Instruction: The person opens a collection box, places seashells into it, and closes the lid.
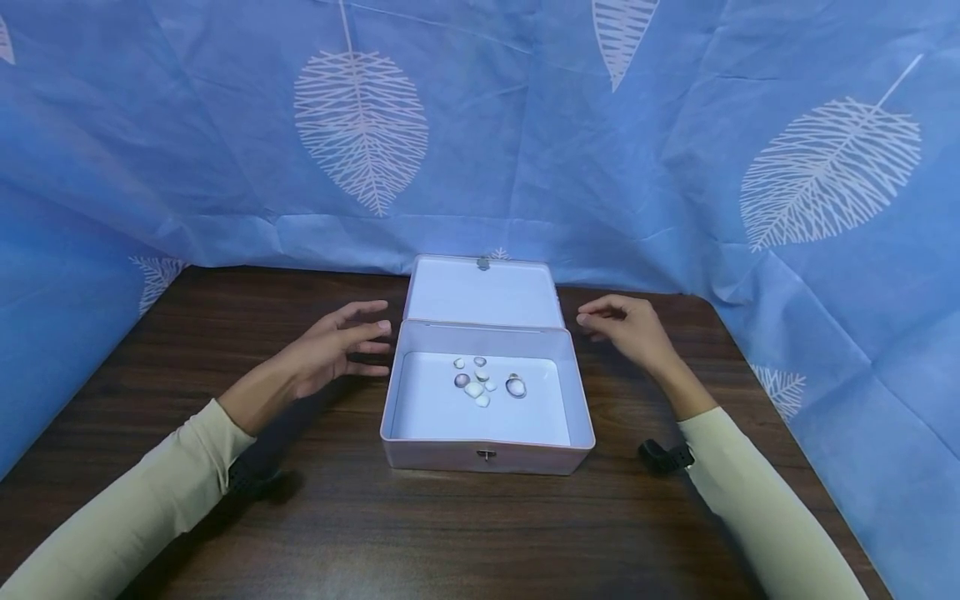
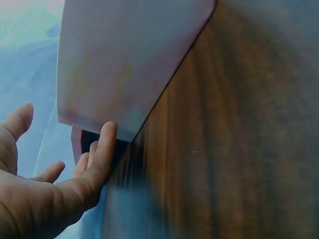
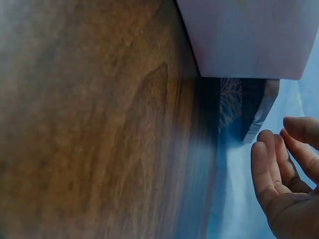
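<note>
A pale metal box (image 1: 487,454) stands on the table with its lid (image 1: 483,292) folded back, a small clasp on its front. Several small white and purplish seashells (image 1: 474,389) lie loosely together on its white floor, and one larger shell (image 1: 515,386) sits a little to their right. My left hand (image 1: 337,342) is beside the box's left wall, fingers spread and holding nothing. In the left wrist view its fingertips overlap the corner of the box side (image 2: 114,74). On the other side, my right hand (image 1: 626,325) hovers near the hinge with loosely bent, empty fingers.
The dark wooden table (image 1: 480,533) reaches back to a blue curtain (image 1: 525,150) with white leaf prints, which also hangs along both sides. Black straps (image 1: 666,457) show at the wrists, below pale sleeves.
</note>
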Demonstrator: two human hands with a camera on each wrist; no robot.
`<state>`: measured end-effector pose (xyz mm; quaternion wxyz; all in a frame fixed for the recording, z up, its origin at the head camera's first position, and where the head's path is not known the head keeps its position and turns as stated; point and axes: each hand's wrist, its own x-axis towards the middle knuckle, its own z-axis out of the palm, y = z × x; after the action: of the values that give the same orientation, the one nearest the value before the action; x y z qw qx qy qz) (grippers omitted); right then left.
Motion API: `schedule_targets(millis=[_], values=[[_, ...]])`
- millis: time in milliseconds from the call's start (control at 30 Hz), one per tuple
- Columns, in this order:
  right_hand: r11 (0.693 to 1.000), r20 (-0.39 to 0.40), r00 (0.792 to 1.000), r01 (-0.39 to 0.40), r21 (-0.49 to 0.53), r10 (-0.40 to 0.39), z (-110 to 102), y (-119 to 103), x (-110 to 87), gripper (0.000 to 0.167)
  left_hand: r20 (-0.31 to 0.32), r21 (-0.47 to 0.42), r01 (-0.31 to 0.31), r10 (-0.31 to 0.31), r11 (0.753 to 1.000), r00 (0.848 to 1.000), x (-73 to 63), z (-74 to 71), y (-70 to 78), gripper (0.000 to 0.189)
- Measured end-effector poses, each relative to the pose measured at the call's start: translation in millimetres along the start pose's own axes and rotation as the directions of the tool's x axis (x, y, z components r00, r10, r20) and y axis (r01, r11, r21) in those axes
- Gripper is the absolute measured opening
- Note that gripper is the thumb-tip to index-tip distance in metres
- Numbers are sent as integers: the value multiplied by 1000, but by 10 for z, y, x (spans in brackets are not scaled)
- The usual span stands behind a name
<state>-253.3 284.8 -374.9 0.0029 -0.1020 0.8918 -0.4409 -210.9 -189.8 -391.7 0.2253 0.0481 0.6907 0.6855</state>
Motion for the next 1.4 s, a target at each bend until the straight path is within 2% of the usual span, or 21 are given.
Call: schedule_targets(millis=[367, 600, 800, 933, 1133, 1400], values=[[976, 61, 989, -141, 168, 133, 108, 94, 283, 44, -55, -18, -8, 7, 1000, 998, 354, -32, 119, 74], [916, 125, 968, -245, 317, 216, 166, 105, 446, 51, -92, -27, 10, -13, 1000, 996, 542, -49, 139, 71], [877, 169, 949, -310, 367, 265, 200, 148, 556, 57, -110, -33, 37, -40, 999, 993, 685, -59, 146, 68], [852, 207, 939, -338, 401, 275, 225, 183, 620, 58, -109, -36, 46, -50, 998, 993, 775, -39, 152, 63], [818, 263, 932, -349, 458, 251, 247, 195, 700, 60, -113, -30, 37, -40, 999, 993, 857, -11, 181, 53], [786, 261, 931, -356, 506, 254, 220, 174, 757, 51, -124, -26, 18, -21, 1000, 992, 903, 5, 226, 51]])
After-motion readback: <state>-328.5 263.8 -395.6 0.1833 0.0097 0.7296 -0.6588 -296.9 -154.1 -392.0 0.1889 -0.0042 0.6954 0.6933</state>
